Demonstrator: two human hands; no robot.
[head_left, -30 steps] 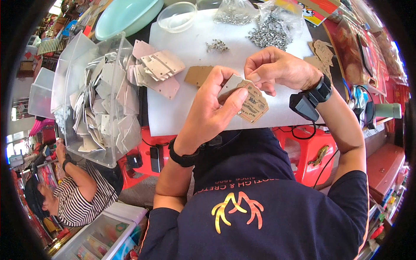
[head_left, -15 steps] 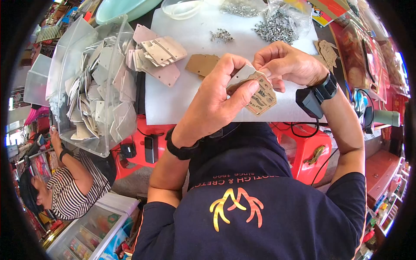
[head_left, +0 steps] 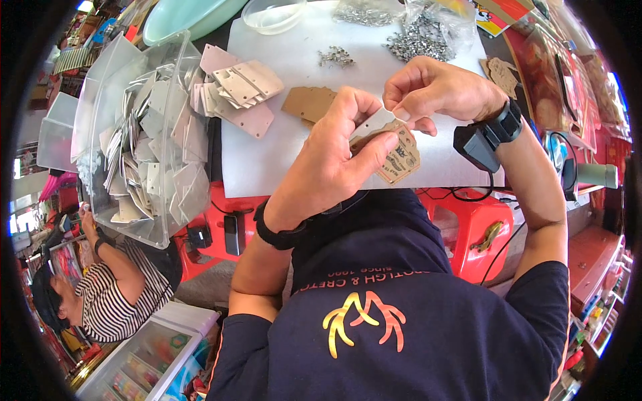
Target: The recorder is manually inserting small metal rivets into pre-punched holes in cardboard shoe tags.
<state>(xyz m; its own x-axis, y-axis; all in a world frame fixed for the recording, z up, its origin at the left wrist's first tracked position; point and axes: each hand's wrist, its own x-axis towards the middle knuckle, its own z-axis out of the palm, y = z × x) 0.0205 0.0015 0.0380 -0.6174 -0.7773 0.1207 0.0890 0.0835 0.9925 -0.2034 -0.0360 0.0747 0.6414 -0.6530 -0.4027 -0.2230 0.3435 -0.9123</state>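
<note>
Held: one brown printed cardboard tag (head_left: 396,158), one pale plastic strip (head_left: 372,124), long axis up-right; left hand (head_left: 334,160) clamped on tag, right hand (head_left: 438,90) pinched strip's end.

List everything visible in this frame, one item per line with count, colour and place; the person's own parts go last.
brown cardboard tags: small stack, brown, held in both hands
white plastic card: one, white, pinched on top of the stack
white work board: one, white, under the hands
loose pale cards: a pile, white and pinkish, board's left part
clear plastic bin of cards: one, clear, left of board
small metal fasteners: heaps, silver, far edge
clear bowl: one, top
red stool: one, below board
seated person in striped shirt: one, lower left
left hand: grip on stack
right hand: grip on card
</note>
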